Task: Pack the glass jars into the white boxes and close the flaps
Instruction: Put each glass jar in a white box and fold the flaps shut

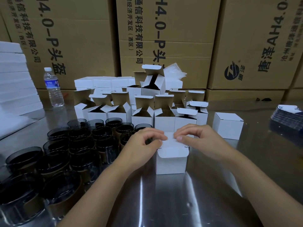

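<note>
Left hand and right hand pinch the flap atop an upright white box. Glass jars crowd left, open boxes behind.

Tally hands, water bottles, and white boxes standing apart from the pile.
Hands: 2, left hand, right hand
Bottles: 1, bottle
Boxes apart: 2, near box at the hands, shut box to its right
Total: 5
</note>
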Demonstrator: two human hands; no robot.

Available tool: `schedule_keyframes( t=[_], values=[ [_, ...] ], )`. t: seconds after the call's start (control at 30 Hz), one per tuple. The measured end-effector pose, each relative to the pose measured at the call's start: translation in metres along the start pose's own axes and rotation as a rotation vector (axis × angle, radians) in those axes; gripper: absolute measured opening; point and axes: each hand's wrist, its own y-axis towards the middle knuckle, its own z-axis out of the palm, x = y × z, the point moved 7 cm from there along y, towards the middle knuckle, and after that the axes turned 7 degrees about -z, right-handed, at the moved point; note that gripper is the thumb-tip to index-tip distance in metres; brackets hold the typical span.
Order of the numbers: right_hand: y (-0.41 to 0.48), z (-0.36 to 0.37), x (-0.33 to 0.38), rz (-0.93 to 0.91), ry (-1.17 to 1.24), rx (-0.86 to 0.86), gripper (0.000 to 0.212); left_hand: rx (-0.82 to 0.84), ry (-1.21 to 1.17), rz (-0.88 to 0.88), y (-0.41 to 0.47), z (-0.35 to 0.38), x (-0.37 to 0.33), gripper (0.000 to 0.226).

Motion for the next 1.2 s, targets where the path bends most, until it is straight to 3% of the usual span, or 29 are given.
schedule_keyframes(
  t=[0.17, 0.3, 0.43, 0.7, 1.2],
  values=[
    [-0.003, 0.012, 0.0, 0.014, -0.069, 0.251, 0.041, 0.043, 0.08, 0.059, -0.003, -0.004, -0.003, 0.022],
    [-0.006, 0.017, -0.004, 0.021, -0.164, 0.353, 0.054, 0.087, 0.234, 0.109, -0.007, -0.004, -0.005, 0.047],
    [-0.005, 0.015, -0.004, -0.006, -0.141, 0.331, 0.049, 0.132, 0.266, 0.081, -0.008, -0.004, -0.002, 0.059],
    [-0.003, 0.005, 0.003, -0.058, 0.002, 0.171, 0.034, 0.063, 0.107, 0.042, -0.008, -0.009, -0.007, 0.041],
    [-0.002, 0.008, -0.001, -0.034, 0.079, 0.187, 0.029, 0.065, -0.054, 0.007, -0.009, -0.008, -0.009, 0.04]
  ],
)
